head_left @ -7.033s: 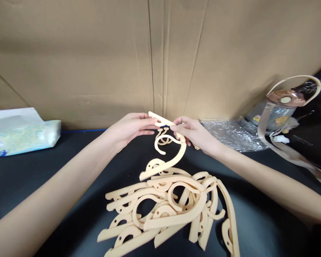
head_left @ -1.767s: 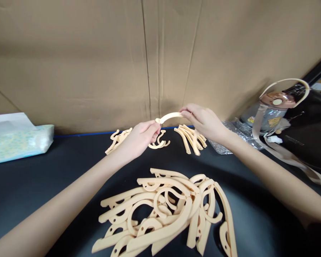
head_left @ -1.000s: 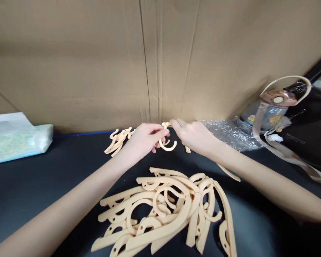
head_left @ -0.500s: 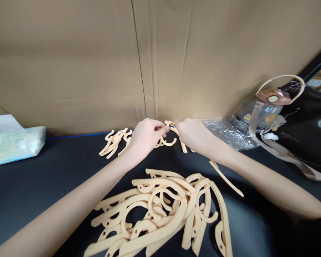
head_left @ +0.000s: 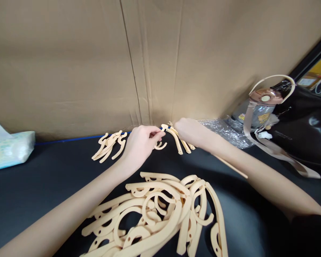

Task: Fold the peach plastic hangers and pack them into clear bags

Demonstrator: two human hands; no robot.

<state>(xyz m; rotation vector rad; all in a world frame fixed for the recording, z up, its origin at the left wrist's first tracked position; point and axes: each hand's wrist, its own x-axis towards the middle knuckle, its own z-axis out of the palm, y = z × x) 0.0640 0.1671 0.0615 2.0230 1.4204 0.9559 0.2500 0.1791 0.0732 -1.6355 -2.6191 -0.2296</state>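
Note:
My left hand pinches a cream plastic hanger hook between thumb and fingertips; its flat head shows above the fingers. My right hand is closed like a fist just to the right, with its fingertips hidden from me. From beneath my right wrist a thin hanger arm sticks out toward the lower right. Loose hanger arms lie on the black table between and behind my hands. Nearby, a curved hook shows below the left fingertips.
A large pile of folding hangers lies nearest me. Several small hook pieces are at the back left. A tissue pack lies far left. Clear plastic wrap, a strapped water bottle and a black bag stand right. Cardboard rises behind.
The view has shifted slightly. My hands have drawn apart a little, and the hook has turned in my left fingers. The hanger arm under my right wrist has lifted and now lies closer along the forearm.

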